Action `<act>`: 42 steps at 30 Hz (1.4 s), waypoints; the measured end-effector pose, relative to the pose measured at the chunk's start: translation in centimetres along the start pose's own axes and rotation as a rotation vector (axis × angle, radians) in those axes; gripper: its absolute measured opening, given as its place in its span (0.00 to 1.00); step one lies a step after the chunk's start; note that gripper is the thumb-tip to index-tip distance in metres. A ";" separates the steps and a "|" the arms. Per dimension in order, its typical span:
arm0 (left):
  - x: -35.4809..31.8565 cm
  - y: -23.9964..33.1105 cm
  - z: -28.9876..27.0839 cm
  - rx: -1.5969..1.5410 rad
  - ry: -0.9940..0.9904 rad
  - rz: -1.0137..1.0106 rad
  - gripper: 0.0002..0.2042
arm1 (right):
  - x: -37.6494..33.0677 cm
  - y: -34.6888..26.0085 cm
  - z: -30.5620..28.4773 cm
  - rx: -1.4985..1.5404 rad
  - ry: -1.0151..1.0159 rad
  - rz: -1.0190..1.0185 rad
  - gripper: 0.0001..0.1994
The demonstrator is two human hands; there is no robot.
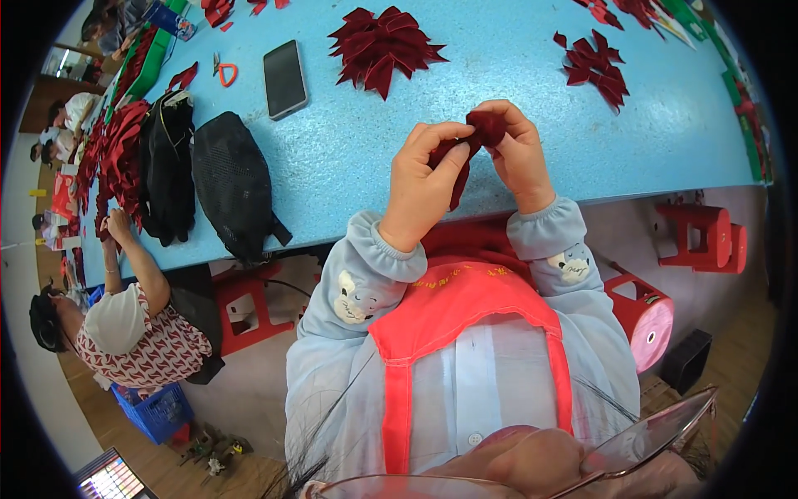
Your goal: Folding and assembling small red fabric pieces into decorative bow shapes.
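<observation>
Between the left hand (416,179) and the right hand (524,158), a dark red fabric piece (487,129) is held over the near edge of the blue bench (332,158). The left thumb and forefinger pinch its narrow part; the right-hand fingers pinch its rounded end. From here, a light, even pinch seems best, supporting the shape without crushing it. Farther out lies a red fabric flower (385,50).
</observation>
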State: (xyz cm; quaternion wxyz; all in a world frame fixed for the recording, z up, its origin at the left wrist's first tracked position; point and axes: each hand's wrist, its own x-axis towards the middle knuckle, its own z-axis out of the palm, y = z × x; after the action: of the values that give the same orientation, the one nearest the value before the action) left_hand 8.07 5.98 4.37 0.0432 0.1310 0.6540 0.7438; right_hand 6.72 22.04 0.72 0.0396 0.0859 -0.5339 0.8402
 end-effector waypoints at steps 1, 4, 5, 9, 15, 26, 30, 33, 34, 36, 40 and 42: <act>0.0 -0.1 0.0 0.123 -0.013 0.068 0.12 | 0.0 -0.4 0.2 0.006 -0.033 -0.008 0.13; -0.1 0.3 -0.1 0.134 -0.017 0.057 0.13 | -0.1 -0.8 0.4 0.021 -0.100 -0.024 0.12; -0.1 0.4 -0.1 0.139 -0.022 0.052 0.13 | -0.1 -0.4 0.2 0.037 -0.085 -0.030 0.12; -0.1 0.6 0.7 0.106 -0.049 0.077 0.10 | -0.1 0.4 -0.2 0.069 -0.046 -0.061 0.10; 1.1 1.1 0.7 0.313 -0.021 0.112 0.06 | -0.4 0.2 0.3 -0.095 0.001 -0.017 0.08; 1.2 0.2 0.8 0.267 -0.021 0.028 0.06 | 0.0 0.1 1.5 0.117 0.152 -0.048 0.03; 1.0 0.1 1.1 0.267 0.033 0.043 0.07 | 0.1 0.6 0.9 0.075 0.101 -0.045 0.02; 0.6 0.1 1.5 0.157 0.024 -0.020 0.07 | 0.2 0.9 0.4 0.066 0.106 -0.053 0.02; 0.6 0.0 1.6 0.156 0.023 -0.021 0.07 | 0.2 0.9 0.4 0.078 0.131 -0.062 0.03; 0.6 -0.1 2.0 0.191 0.018 0.038 0.07 | 0.2 1.0 0.3 0.090 0.157 -0.071 0.03; 1.0 -0.2 2.1 0.280 0.012 0.073 0.07 | 0.3 1.1 0.4 0.064 0.154 -0.122 0.04; 1.2 -0.3 2.0 0.316 0.009 0.076 0.07 | 0.3 1.1 0.5 -0.023 0.167 -0.128 0.05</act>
State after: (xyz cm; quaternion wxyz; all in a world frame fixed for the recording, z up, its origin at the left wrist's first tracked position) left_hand 7.39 8.26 4.46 -0.0091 0.1576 0.7576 0.6334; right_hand 6.34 21.14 -0.05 0.1383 0.0490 -0.5318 0.8340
